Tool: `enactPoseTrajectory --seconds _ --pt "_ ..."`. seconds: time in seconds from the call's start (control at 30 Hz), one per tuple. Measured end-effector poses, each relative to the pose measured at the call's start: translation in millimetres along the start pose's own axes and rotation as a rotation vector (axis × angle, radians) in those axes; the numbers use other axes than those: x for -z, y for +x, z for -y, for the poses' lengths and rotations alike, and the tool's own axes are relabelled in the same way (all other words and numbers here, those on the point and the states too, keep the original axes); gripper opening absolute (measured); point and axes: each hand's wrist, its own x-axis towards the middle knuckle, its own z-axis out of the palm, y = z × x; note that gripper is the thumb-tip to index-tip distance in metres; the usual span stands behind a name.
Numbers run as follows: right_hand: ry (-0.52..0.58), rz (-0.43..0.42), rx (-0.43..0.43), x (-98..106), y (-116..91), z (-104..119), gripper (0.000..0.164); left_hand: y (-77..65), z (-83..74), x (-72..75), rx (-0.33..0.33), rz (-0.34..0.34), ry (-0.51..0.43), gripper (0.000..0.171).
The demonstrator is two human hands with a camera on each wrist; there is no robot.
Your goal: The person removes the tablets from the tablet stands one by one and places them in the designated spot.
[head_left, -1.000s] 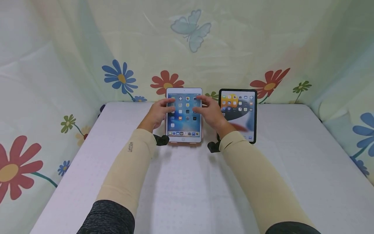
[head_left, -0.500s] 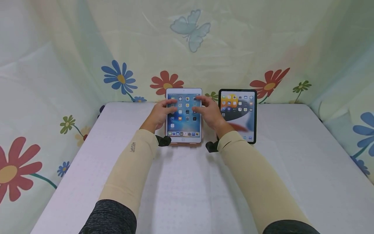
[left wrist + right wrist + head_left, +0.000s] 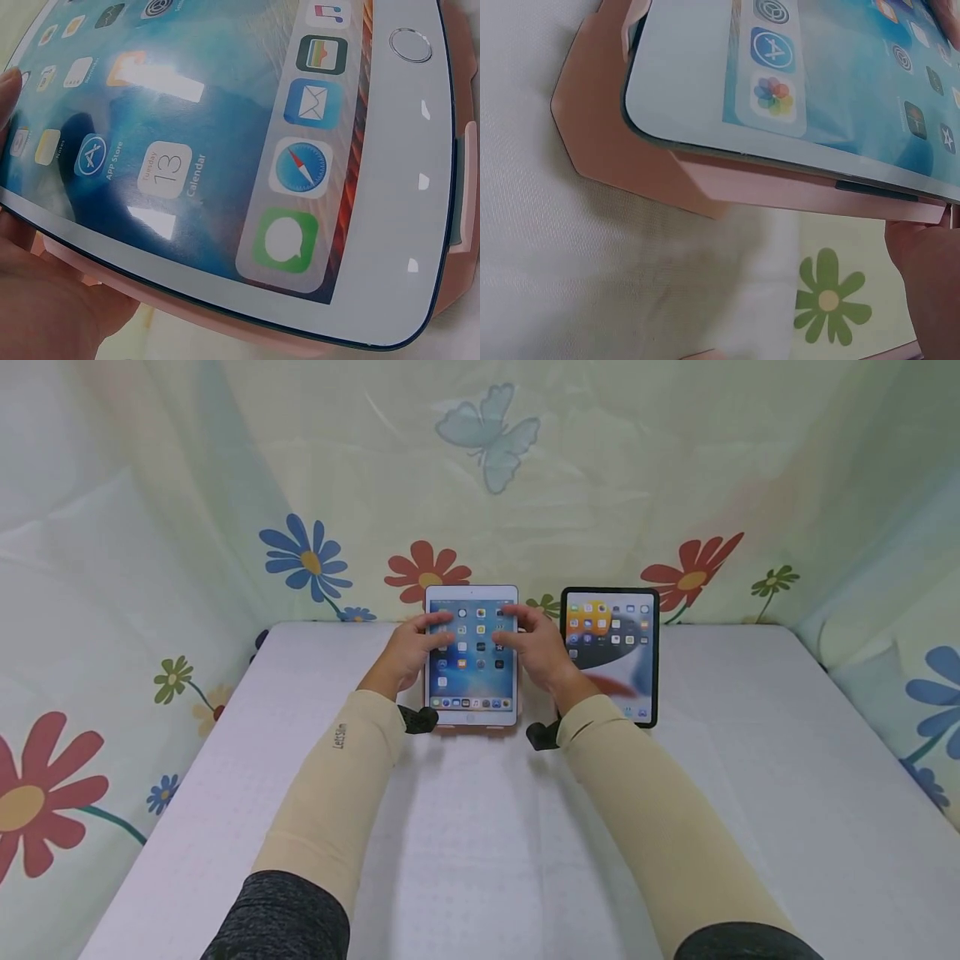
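A white tablet [image 3: 472,685] leans upright on a pink stand [image 3: 592,112] at the back middle of the table, its screen showing app icons. My left hand [image 3: 402,655] holds its left edge, with thumb and forefinger over the front of the screen. My right hand [image 3: 546,652] holds the right edge the same way, two digits over the screen. In both wrist views part of each hand lies behind the edge, and the remaining fingers are mostly hidden. The stand's small lip [image 3: 466,187] catches the tablet's lower edge.
Right of my right hand stands a black-framed tablet [image 3: 637,668], partly covered by my right wrist. A white cloth covers the table [image 3: 465,843]. Flower-printed curtains [image 3: 600,510] hang close behind and at both sides.
My left hand and forearm have shifted slightly right, its digits lying a little further over the screen. My right forearm has moved slightly left. The tablets keep their places.
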Motion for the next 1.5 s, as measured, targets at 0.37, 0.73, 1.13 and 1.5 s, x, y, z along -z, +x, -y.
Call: enactPoseTrajectory --seconds 0.37,0.73,1.13,1.5 --pt "0.017 -0.004 -0.005 -1 -2 5 0.049 -0.9 -4.4 0.5 0.003 -0.007 0.042 0.043" --pt "-0.013 0.011 0.007 1 -5 9 0.049 -2.1 -6.8 2.7 -0.004 0.007 0.067 0.045" --pt "-0.006 0.033 0.085 6 -9 18 0.05 -7.7 -19.0 2.0 -0.033 0.022 0.107 0.045" --pt "-0.057 0.099 0.084 12 -16 31 0.057 -14.5 -24.8 2.5 -0.096 0.041 0.069 0.047"
